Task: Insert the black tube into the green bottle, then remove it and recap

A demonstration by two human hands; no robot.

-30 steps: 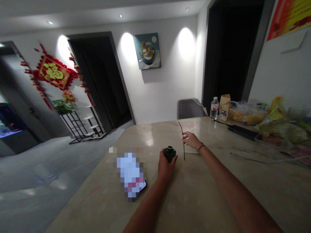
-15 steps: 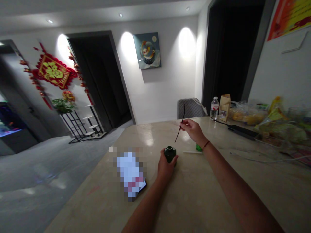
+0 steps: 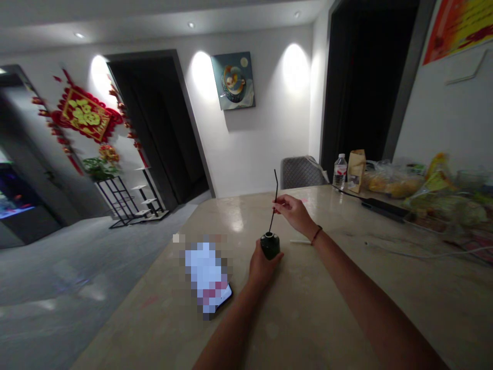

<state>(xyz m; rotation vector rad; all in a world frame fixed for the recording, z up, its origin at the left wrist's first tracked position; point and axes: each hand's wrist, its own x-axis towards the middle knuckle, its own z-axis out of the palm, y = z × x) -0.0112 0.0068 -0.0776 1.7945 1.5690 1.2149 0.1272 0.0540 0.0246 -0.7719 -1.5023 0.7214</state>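
My left hand is wrapped round a small dark green bottle that stands upright on the beige table. My right hand pinches a thin black stick near its middle. The stick stands almost upright, with its lower end right at the bottle's mouth. A thin white stick lies on the table just right of the bottle, under my right wrist.
A phone lies on the table to the left of the bottle. Along the right wall stand a water bottle, a paper bag, bags of food and a black bar. A grey chair is at the far end.
My right hand lifted the black stick off the table and carried it left, until its lower end reached the bottle's mouth. My left hand stayed on the bottle.
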